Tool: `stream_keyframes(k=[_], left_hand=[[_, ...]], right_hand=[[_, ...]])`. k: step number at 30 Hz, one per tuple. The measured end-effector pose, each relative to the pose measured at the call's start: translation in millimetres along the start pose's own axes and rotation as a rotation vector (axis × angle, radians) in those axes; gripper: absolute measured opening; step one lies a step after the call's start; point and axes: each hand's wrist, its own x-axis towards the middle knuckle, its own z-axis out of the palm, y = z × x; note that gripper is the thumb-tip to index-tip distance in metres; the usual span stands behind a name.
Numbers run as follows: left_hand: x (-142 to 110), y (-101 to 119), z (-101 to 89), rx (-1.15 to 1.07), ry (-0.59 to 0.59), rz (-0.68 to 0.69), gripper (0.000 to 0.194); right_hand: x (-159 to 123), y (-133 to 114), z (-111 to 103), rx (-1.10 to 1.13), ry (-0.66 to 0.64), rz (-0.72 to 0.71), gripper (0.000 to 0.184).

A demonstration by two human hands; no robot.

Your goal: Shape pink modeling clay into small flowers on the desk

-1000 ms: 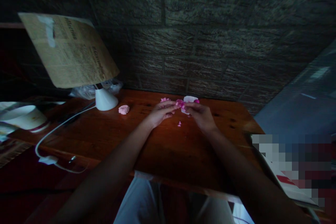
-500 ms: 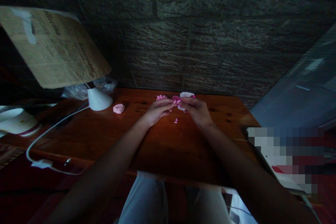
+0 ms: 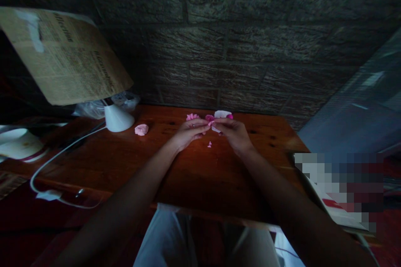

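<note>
My left hand [image 3: 189, 132] and my right hand [image 3: 234, 132] meet over the wooden table, fingertips pinched together on a small pink clay-like piece [image 3: 211, 123]. Fingers partly hide its shape. Just behind it lies a darker pink ruffled piece [image 3: 209, 117]. Beyond my left fingers is a pink petalled cluster [image 3: 192, 116]. A white flat piece [image 3: 222, 114] with a magenta lump [image 3: 230, 116] at its edge sits behind my right hand. Several tiny pink bits [image 3: 209, 144] lie on the wood in front of the hands.
A pale pink lump [image 3: 141, 129] rests to the left, near the white lamp base [image 3: 119, 119] with its paper shade [image 3: 75, 58]. The lamp's white cord [image 3: 52, 156] runs over the table [image 3: 194, 179] edge. A white cup [image 3: 20, 144] is far left; a stone wall [image 3: 263, 46] stands behind.
My fingertips have closed in further on the pink piece, so less of it shows. Both hands stay in nearly the same place; the objects on the table have not moved.
</note>
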Motion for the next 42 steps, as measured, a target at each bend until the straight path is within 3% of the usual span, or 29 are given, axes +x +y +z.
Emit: stream_keyframes(k=[16,42], left_hand=[[1.2,-1.1,-0.5,0.015,0.020,0.018,0.020],[-2.3,2.0,3.1,0.021,0.005,0.015,0.028]], right_hand=[[-1.0,-1.5,-0.1,-0.017,-0.010,0.026,0.031],[-0.5,2.4,-0.7,-0.027,-0.037,-0.015,0.035]])
